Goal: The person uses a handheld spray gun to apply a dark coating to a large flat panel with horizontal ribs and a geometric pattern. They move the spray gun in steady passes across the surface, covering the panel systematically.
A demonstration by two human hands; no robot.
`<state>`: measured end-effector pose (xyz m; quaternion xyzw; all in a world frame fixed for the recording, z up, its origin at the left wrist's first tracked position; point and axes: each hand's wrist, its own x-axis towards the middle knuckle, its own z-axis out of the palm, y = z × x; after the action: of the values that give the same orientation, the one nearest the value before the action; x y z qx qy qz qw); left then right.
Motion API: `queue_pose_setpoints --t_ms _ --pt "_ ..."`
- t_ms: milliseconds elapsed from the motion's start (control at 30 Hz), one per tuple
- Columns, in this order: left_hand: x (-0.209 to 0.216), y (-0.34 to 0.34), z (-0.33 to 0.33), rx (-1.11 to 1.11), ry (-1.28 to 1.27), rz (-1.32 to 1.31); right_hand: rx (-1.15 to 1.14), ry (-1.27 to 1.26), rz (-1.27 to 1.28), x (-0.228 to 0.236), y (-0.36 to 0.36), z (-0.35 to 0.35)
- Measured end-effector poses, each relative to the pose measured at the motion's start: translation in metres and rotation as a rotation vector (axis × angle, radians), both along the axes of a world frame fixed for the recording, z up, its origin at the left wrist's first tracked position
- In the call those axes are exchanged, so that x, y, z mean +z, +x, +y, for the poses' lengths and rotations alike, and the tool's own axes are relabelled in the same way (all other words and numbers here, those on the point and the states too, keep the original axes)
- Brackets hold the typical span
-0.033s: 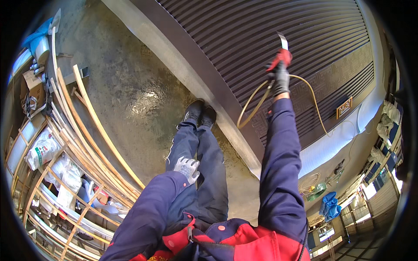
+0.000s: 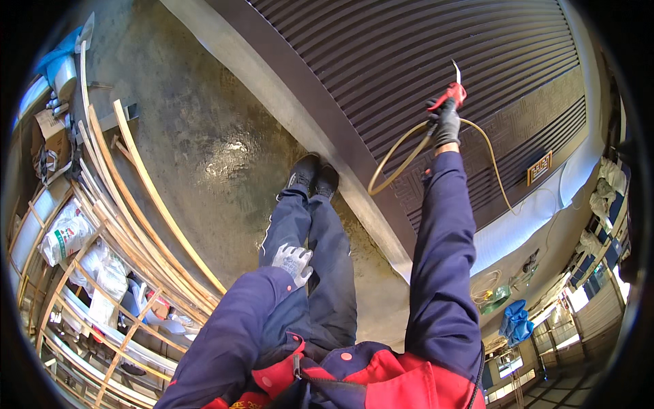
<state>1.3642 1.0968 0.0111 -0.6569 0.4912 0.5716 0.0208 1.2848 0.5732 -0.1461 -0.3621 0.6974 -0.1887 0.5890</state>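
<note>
My right hand (image 2: 446, 123), in a dark grey glove, is wrapped round the red handle of an air blow gun (image 2: 452, 94). Its thin metal nozzle points away over a dark brown ribbed panel (image 2: 381, 75); whether the tip touches the surface I cannot tell. From the gun a yellowish hose (image 2: 393, 178) loops to the left, and a length of it runs right, down across the panel. My left hand (image 2: 293, 263), in a light grey glove, lies on my left thigh with its fingers loosely laid out and nothing in them.
Long curved wooden strips (image 2: 157, 198) and a wooden lattice (image 2: 122, 347) with white bags (image 2: 68, 235) fill the left side. The concrete floor (image 2: 197, 123) looks wet and shiny. A small framed ornament (image 2: 539, 168) sits on the panel's right part, and a blue bundle (image 2: 516, 322) lies lower right.
My right hand and the air blow gun have shifted slightly to the right, and the nozzle tip has come a little nearer. The hose loop has moved slightly. My left hand stays put.
</note>
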Motion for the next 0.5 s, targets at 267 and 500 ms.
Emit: queue_pose_setpoints --t_ms 267,500 --pt "0.001 0.004 -0.013 -0.079 0.028 0.033 0.639 0.253 0.038 -0.064 0.022 0.126" --pt "-0.003 0.004 -0.018 -0.109 0.029 0.050 1.178 0.219 0.082 -0.028 0.089 0.223"
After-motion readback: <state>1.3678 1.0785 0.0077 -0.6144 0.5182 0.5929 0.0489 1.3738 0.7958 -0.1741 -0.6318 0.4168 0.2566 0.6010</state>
